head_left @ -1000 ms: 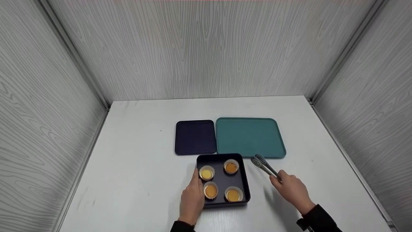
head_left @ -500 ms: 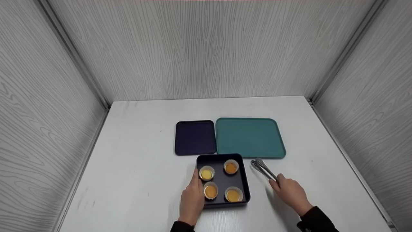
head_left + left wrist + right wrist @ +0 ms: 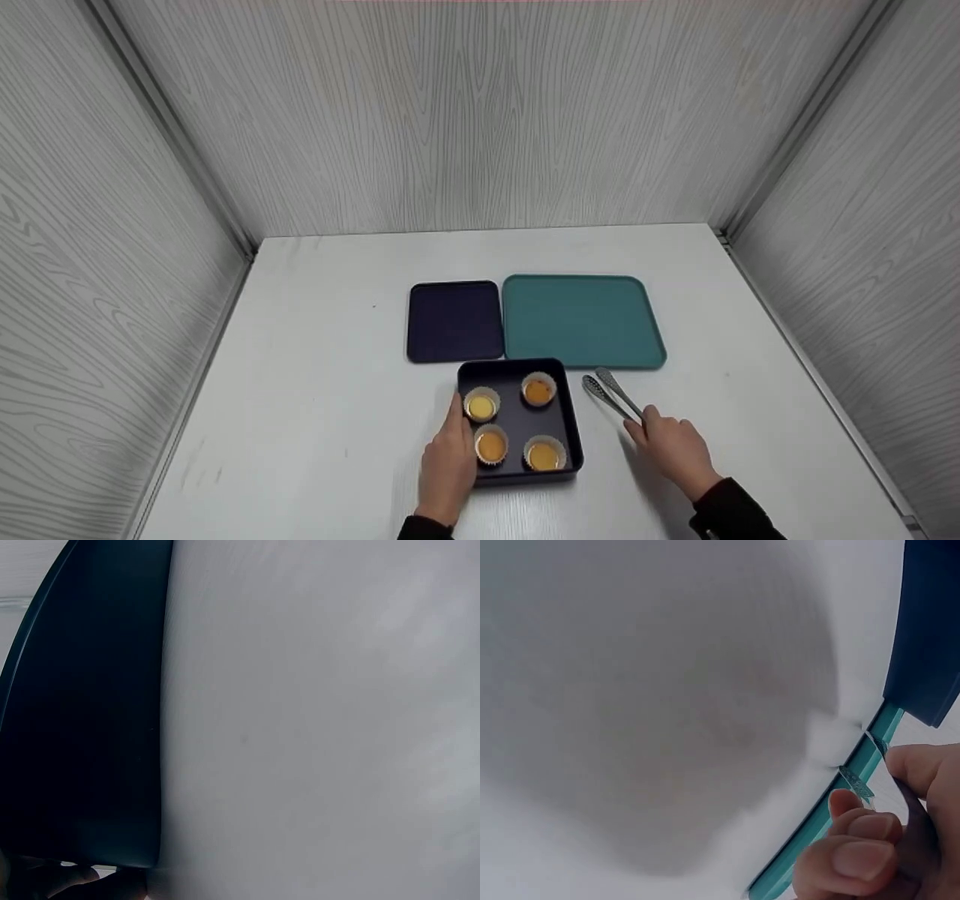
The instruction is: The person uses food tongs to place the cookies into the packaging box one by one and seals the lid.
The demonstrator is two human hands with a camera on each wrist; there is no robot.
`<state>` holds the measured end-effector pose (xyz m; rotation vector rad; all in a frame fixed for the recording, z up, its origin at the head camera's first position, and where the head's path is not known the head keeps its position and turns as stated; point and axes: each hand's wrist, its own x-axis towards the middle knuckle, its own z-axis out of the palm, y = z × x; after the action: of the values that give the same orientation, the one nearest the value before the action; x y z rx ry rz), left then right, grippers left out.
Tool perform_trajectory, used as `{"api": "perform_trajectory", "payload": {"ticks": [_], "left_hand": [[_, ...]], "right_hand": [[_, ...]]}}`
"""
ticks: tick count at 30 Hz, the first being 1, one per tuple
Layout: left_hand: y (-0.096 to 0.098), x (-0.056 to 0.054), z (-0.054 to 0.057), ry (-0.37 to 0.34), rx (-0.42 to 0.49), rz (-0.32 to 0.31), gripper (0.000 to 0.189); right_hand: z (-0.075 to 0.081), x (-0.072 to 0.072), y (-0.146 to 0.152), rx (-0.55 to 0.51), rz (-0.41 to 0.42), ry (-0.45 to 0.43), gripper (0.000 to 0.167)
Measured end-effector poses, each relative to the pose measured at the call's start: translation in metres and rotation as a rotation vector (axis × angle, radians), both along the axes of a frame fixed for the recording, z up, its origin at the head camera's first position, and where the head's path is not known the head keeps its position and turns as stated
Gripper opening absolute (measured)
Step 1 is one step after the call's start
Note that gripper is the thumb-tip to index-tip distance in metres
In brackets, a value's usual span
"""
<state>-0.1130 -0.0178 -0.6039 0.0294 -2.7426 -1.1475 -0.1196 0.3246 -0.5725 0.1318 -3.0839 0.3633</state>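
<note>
A dark square baking pan [image 3: 517,420] holds several paper-lined cups with yellow-orange filling, such as a tart [image 3: 538,390] at its far right and a paler tart [image 3: 481,405] at its far left. My left hand [image 3: 448,465] grips the pan's left side over the rim; its fingers show only dimly at the bottom of the left wrist view. With my right hand [image 3: 677,452] I hold metal tongs [image 3: 613,394] to the right of the pan. Their perforated tips are apart, with nothing between them, near the front edge of a teal tray [image 3: 585,322].
A flat dark tray [image 3: 455,322] lies behind the pan, side by side with the teal tray. All of it rests on a white table [image 3: 300,420]. Grey wood-grained panels [image 3: 480,120] stand at the back and both sides.
My right hand has drawn the tongs slightly back toward me, and their tips have spread a little. The left hand, the pan and the tarts have stayed put.
</note>
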Motion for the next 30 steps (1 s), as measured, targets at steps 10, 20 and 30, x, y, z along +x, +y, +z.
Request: {"api": "perform_trajectory", "payload": {"ticks": [10, 20, 30], "left_hand": [[0.0000, 0.0004, -0.0007, -0.001, -0.008, 0.001, 0.048], [0.0006, 0.0002, -0.0016, 0.025, -0.012, 0.006, 0.048], [0.0007, -0.0001, 0.0012, -0.018, 0.001, 0.011, 0.048]], "right_hand": [[-0.0068, -0.0021, -0.0009, 0.124, 0.038, 0.020, 0.041], [-0.0089, -0.0044, -0.0015, 0.170, 0.046, -0.042, 0.040], [-0.0097, -0.0059, 0.0013, 0.201, 0.083, -0.071, 0.043]]}}
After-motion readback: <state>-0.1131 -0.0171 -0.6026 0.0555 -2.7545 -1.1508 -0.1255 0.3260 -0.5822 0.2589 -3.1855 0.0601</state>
